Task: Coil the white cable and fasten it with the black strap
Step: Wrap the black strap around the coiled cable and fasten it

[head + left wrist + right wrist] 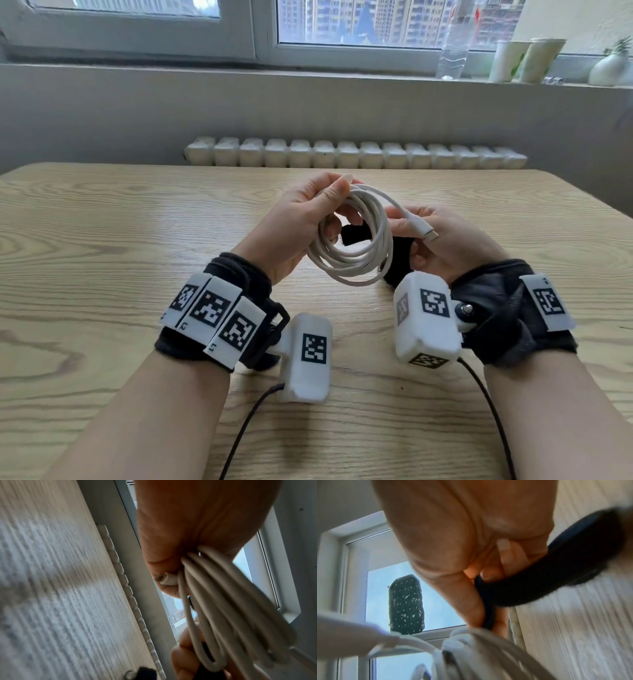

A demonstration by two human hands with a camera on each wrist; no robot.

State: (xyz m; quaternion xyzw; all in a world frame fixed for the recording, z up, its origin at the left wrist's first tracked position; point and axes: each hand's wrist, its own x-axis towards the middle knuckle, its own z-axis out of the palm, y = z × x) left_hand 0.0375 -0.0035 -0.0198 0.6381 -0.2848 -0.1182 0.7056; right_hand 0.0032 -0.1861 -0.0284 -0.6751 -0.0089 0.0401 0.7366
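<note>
Daylight from the window falls across the wooden desk [102, 240], above which the left hand [294, 222] pinches the coiled white cable [352, 270]. The right hand [442, 240] grips the black strap [539, 588] beside it — the loose connector end [428, 234] resting across its fingers [399, 226]. If the left pinch slackens while the strap goes round, the loops could spring apart — the strap might also catch only some strands.

Both forearms were bare, with no sleeves. Each wrist wore a wide black fabric wrist wrap [507, 308] carrying white rectangular plastic tags [212, 311] printed with black-and-white square fiducial markers. A white rounded box-shaped camera housing [308, 356], also bearing such markers, stood out from the inner side of the left wrist, and a second white housing [426, 318] from the right, joined by a silver screw [465, 309]. A thin black cable [246, 431] ran back from each housing.
</note>
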